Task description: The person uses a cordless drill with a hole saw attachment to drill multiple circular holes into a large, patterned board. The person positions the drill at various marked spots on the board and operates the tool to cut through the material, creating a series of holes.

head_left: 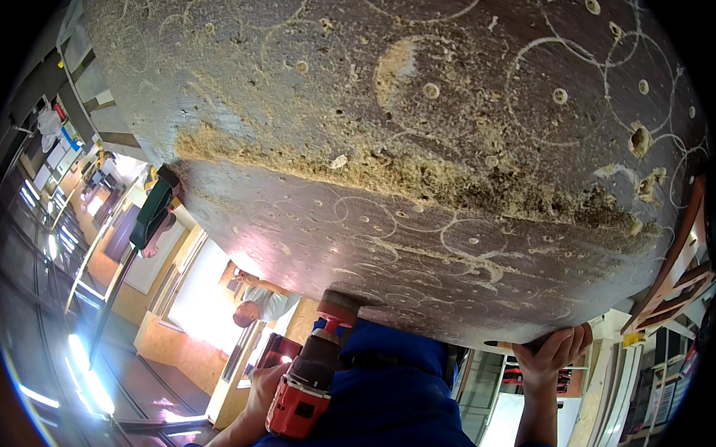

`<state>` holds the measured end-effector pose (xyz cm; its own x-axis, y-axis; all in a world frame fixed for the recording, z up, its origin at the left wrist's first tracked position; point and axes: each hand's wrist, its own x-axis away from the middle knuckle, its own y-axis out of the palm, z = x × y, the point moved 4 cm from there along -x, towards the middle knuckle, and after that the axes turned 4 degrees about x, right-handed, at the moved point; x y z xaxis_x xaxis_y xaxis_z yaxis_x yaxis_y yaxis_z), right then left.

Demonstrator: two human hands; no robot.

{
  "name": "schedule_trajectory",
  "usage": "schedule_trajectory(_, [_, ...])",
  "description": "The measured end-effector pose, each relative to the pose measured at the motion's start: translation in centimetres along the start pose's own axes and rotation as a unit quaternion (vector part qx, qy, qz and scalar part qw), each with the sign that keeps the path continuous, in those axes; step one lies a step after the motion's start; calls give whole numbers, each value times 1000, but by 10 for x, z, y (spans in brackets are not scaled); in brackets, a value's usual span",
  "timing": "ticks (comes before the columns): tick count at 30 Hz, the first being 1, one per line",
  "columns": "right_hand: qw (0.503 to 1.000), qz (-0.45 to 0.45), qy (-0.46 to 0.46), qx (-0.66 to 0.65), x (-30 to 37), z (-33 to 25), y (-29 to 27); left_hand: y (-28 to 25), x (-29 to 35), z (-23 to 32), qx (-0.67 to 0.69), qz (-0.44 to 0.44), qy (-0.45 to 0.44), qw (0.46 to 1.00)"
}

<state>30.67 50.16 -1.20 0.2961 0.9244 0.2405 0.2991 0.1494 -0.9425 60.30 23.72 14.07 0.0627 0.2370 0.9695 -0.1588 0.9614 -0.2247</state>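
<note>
My left hand [263,394] grips a red and black cordless drill [305,391]. Fitted in its chuck is a short, round, cup-shaped bit like a hole saw [339,307], close to the near edge of a large dark board [422,257]; I cannot tell whether they touch. Scored circles, small holes and a thick ridge of sawdust [372,172] cover the board. At the board's near right edge, my right hand [556,354] is closed, fingers curled. A dark pencil [500,345] sticks out from it, its tip pointing left.
A dark green and black clamp-like tool [154,211] sits at the board's left edge. Another person [254,306] is beyond the board near a bright panel. Brown wooden slats [676,295] stand at the right. Benches and bright strip lights [89,375] fill the left side.
</note>
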Motion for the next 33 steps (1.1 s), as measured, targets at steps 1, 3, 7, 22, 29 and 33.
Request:
schedule_trajectory(1, [1000, 0, 4, 0, -1, -1, 0, -1, -1, 3, -7, -3, 0, 1000])
schedule_trajectory(3, [1000, 1, 10, 0, -2, -2, 0, -2, -2, 4, -5, 12, 5, 1000])
schedule_trajectory(7, [1000, 0, 14, -4, -4, -3, 0, 1, -5, 3, -22, 18, 26, 999])
schedule_trajectory(22, [1000, -8, 9, -8, -3, -2, 0, 7, 1, -13, 20, 15, 1, 1000])
schedule_trajectory(29, [1000, -5, 12, -1, 1, -2, 1, 9, 0, -18, 24, -6, -8, 1000])
schedule_trajectory(33, [1000, 1, 15, -2, -1, -3, 1, 9, -2, -16, 41, -7, 4, 999])
